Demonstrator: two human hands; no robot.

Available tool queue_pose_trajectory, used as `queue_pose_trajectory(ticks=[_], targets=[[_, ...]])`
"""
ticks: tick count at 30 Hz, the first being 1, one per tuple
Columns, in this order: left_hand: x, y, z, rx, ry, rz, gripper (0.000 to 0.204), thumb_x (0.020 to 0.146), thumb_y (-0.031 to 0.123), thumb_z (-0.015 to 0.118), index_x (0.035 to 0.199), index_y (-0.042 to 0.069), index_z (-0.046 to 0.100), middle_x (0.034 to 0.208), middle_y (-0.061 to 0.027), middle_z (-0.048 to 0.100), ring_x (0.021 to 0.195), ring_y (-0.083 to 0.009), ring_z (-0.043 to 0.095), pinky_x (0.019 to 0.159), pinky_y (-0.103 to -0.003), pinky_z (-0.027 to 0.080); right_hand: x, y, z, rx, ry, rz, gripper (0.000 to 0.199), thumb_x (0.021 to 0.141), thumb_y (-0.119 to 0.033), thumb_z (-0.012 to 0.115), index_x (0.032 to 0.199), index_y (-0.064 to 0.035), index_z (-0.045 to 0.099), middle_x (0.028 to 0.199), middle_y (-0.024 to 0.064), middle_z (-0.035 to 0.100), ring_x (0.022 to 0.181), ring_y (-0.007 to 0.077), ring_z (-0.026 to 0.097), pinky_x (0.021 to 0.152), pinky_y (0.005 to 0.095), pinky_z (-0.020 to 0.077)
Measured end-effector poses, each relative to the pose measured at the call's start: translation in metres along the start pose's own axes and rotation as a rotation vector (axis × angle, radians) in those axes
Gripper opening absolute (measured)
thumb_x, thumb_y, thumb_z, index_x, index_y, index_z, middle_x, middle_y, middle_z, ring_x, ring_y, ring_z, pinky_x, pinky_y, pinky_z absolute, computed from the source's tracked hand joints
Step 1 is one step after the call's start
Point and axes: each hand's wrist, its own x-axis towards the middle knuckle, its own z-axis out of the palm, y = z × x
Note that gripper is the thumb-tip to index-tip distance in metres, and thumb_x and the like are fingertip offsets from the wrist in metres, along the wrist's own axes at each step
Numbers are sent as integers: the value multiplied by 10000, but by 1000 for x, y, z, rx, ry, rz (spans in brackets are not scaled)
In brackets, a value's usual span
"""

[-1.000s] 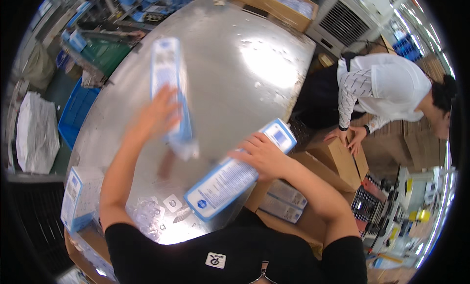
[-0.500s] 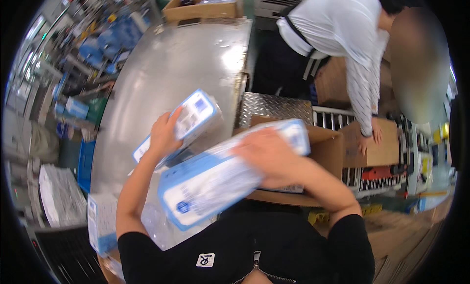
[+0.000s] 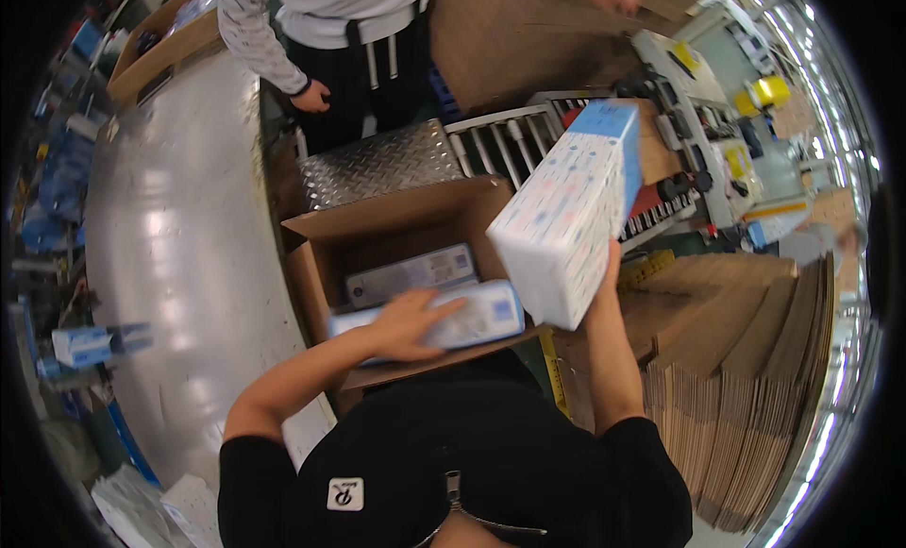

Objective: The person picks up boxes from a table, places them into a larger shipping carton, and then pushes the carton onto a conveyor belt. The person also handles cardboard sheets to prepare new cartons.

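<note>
1. Left hand [image 3: 408,323] lies palm-down, fingers spread, gripping a long white-and-blue pack [image 3: 444,323] over the near edge of an open cardboard box [image 3: 377,229].
2. Right hand [image 3: 604,269], mostly hidden, holds a second white-and-blue pack [image 3: 566,213] raised and tilted, just right of the box.
3. Another flat pack [image 3: 408,274] already lies inside the box.
4. Co-worker's hand [image 3: 311,97] hangs beyond the diamond-plate ramp [image 3: 382,161].
</note>
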Motion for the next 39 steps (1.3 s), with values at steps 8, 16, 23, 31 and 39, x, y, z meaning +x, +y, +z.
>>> queue_pose_trajectory(ticks=[8, 16, 23, 31, 39], targets=[[36, -114, 45, -286, 75, -375, 714, 803, 547, 532, 1314, 55, 449, 1288, -197, 495, 1158, -335, 491, 994, -422, 353, -21, 26, 145, -1815, -1024, -919, 664, 598, -144, 744, 1225, -176, 528, 1160, 207, 468, 1082, 382, 466, 863, 487, 406], [-58, -24, 61, -202, 382, -459, 370, 889, 268, 487, 1196, 71, 549, 1175, -150, 569, 1099, -323, 518, 936, -425, 400, 92, 263, 59, -2313, -1088, -316, 675, 777, -212, 636, 1381, -291, 346, 1513, 106, 129, 1393, 320, 111, 1057, 644, 50], [-215, 89, 125, 13, 1408, -1337, 313, 710, -18, 628, 1013, 56, 601, 1036, -143, 583, 1007, -332, 531, 861, -401, 439, 100, 266, 106, -2533, -1289, 100, 940, 702, -448, 719, 1453, -211, 205, 1525, 119, -100, 1391, 346, -117, 1037, 649, 113], [-344, 125, 148, 284, 733, -2083, 754, 665, 95, 650, 1362, 128, 365, 1444, -221, 219, 1300, -432, 251, 1032, -527, 275, 151, 253, 111, -1838, -1358, 249, 607, 837, -278, 617, 1358, -61, 393, 1367, 200, 417, 1252, 293, 429, 1020, 351, 342], [-474, 87, 191, 289, 1094, -1989, 379, 823, -7, 466, 1173, 85, 578, 1088, -152, 621, 962, -307, 619, 799, -428, 503, 114, 221, 124, -1667, -1445, 83, 462, 823, -211, 629, 1237, -38, 518, 1115, 170, 609, 989, 257, 605, 835, 335, 484]])
